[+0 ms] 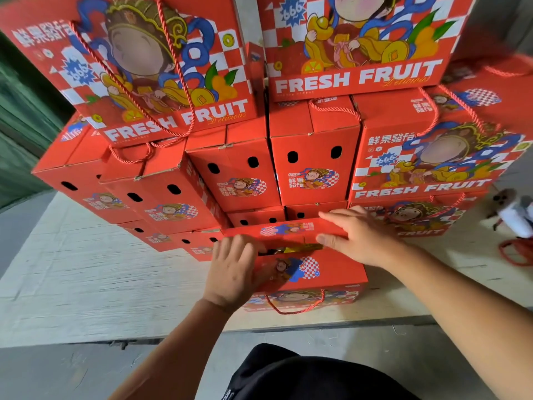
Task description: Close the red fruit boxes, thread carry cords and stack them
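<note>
A red fruit box point(331, 272) stands in front of me on a pale board, its top flaps not fully down, with a dark gap and something yellow showing between them. My left hand point(235, 268) lies on the near flap at its left end, fingers reaching into the gap. My right hand point(357, 233) presses flat on the far flap point(288, 229), fingers straight. A red carry cord point(294, 308) hangs in a loop on the box's front face.
Behind the open box rises a stack of closed red boxes point(236, 168), several with red cords; two large "FRESH FRUIT" boxes point(354, 47) sit on top. The pale board point(86, 278) ends near my knees. Loose red cords point(516, 251) and a white object point(516, 215) lie at right.
</note>
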Demonstrator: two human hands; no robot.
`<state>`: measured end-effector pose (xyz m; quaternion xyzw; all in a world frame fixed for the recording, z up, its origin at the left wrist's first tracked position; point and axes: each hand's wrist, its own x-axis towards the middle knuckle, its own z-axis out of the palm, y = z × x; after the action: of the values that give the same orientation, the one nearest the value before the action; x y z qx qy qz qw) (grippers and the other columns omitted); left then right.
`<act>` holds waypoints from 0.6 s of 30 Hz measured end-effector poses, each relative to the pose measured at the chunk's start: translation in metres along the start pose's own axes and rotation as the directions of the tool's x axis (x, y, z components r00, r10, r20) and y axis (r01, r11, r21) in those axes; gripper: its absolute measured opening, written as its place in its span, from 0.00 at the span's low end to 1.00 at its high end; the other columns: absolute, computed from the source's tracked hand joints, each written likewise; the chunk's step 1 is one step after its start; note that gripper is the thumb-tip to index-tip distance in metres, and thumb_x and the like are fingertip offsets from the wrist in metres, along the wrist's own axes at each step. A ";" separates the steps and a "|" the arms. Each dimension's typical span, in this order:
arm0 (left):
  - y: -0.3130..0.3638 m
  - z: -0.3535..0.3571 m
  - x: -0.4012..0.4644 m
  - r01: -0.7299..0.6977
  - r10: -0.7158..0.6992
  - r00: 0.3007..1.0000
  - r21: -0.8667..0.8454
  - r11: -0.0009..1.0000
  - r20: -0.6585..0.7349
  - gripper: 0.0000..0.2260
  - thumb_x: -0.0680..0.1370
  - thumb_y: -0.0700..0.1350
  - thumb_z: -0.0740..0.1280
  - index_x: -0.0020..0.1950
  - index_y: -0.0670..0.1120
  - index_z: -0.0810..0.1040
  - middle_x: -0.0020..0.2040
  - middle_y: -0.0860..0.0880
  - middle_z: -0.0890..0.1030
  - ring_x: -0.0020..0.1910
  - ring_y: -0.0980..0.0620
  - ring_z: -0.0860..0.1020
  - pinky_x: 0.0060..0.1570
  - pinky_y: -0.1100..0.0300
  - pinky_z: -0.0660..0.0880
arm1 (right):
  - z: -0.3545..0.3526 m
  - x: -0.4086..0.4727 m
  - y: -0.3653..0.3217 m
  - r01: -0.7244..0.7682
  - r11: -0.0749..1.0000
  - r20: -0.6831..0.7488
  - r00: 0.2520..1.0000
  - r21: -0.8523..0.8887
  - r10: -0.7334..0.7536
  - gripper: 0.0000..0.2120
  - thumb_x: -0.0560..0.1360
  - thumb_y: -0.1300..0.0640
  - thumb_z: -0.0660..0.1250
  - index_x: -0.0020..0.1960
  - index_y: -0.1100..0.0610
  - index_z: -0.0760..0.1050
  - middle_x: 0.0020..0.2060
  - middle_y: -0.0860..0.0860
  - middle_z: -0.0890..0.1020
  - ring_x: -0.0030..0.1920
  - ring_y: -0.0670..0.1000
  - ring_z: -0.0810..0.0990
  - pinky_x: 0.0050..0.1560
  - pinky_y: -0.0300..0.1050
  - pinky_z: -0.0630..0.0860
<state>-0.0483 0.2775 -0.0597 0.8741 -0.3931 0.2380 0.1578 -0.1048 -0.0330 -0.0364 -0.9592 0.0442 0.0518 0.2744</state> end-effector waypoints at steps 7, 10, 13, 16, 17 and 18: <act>0.021 -0.006 -0.018 0.043 -0.067 0.926 0.071 0.997 0.372 0.42 0.70 0.75 0.67 0.77 0.52 0.70 0.69 0.50 0.76 0.66 0.45 0.75 0.69 0.47 0.71 | -0.006 0.005 -0.003 -0.126 0.986 0.010 0.992 0.112 0.126 0.47 0.62 0.12 0.49 0.71 0.37 0.73 0.55 0.49 0.74 0.60 0.56 0.78 0.57 0.52 0.77; 0.024 -0.010 -0.007 0.088 -0.110 0.941 0.085 0.993 0.319 0.43 0.62 0.75 0.72 0.69 0.52 0.73 0.60 0.50 0.77 0.56 0.45 0.74 0.60 0.50 0.69 | -0.009 0.007 -0.004 -0.093 0.989 0.033 0.995 0.117 0.089 0.49 0.62 0.12 0.48 0.72 0.39 0.74 0.61 0.51 0.76 0.64 0.56 0.74 0.64 0.54 0.74; 0.029 -0.010 -0.015 0.086 -0.112 0.959 0.111 0.990 0.261 0.45 0.62 0.72 0.74 0.72 0.50 0.72 0.61 0.49 0.76 0.57 0.43 0.74 0.62 0.48 0.70 | -0.007 0.003 -0.003 -0.058 0.996 0.095 0.994 0.068 0.052 0.48 0.64 0.15 0.47 0.76 0.39 0.68 0.71 0.44 0.73 0.71 0.51 0.64 0.69 0.55 0.66; 0.034 -0.007 -0.026 0.074 -0.107 0.951 0.121 0.990 0.289 0.42 0.70 0.71 0.69 0.76 0.46 0.72 0.67 0.46 0.77 0.64 0.41 0.75 0.71 0.43 0.71 | -0.003 -0.004 0.000 -0.005 0.994 0.165 0.986 -0.106 0.022 0.46 0.67 0.17 0.40 0.80 0.34 0.53 0.76 0.39 0.62 0.75 0.50 0.56 0.70 0.57 0.65; 0.034 -0.006 -0.027 0.076 -0.109 0.952 0.124 0.989 0.287 0.41 0.72 0.70 0.67 0.77 0.45 0.72 0.68 0.46 0.77 0.65 0.40 0.75 0.71 0.42 0.70 | -0.001 -0.006 0.001 0.009 0.988 0.150 0.989 -0.156 0.014 0.45 0.67 0.18 0.38 0.81 0.35 0.50 0.76 0.40 0.61 0.75 0.50 0.56 0.69 0.57 0.66; 0.034 -0.005 -0.028 0.079 -0.111 0.953 0.124 0.989 0.280 0.41 0.72 0.70 0.67 0.76 0.45 0.72 0.67 0.45 0.76 0.64 0.40 0.75 0.70 0.42 0.71 | 0.001 -0.008 0.001 0.016 0.981 0.126 0.992 -0.192 0.009 0.45 0.68 0.19 0.37 0.81 0.35 0.49 0.76 0.41 0.61 0.74 0.50 0.57 0.68 0.57 0.69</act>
<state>-0.0921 0.2749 -0.0673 0.9246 -0.3553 0.1225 0.0615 -0.1125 -0.0331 -0.0365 -0.9761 0.0199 0.1157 0.1827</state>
